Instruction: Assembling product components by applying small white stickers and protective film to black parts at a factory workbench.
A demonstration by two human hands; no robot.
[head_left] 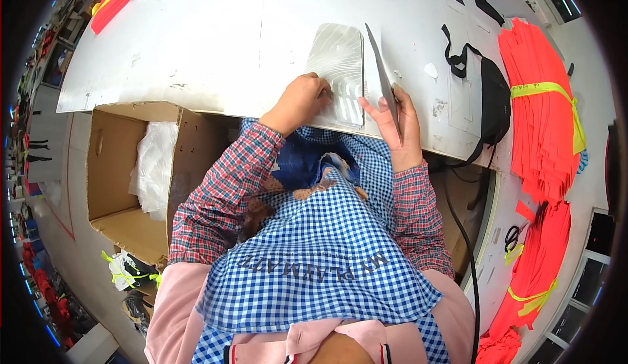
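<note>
A pale grey, rounded-corner sheet (341,56) with white curved lines lies on the white table, close to its front edge. It looks like thin plastic, and whether several are stacked cannot be made out. My left hand (302,102) rests at its lower left side, fingers curled in and a little blurred; whatever they pinch is hidden. Tilted up on edge just to the right is a thin grey panel (381,63), seen nearly side-on. My right hand (399,122) grips its lower end between thumb and fingers, with the index finger area behind it.
Bundles of bright orange-red fabric (536,112) tied with yellow strips line the right side. A black strapped bag (494,99) lies near them, with black scissors (512,238) lower down. An open cardboard box (104,168) holding clear plastic bags stands left, below the white table (196,43).
</note>
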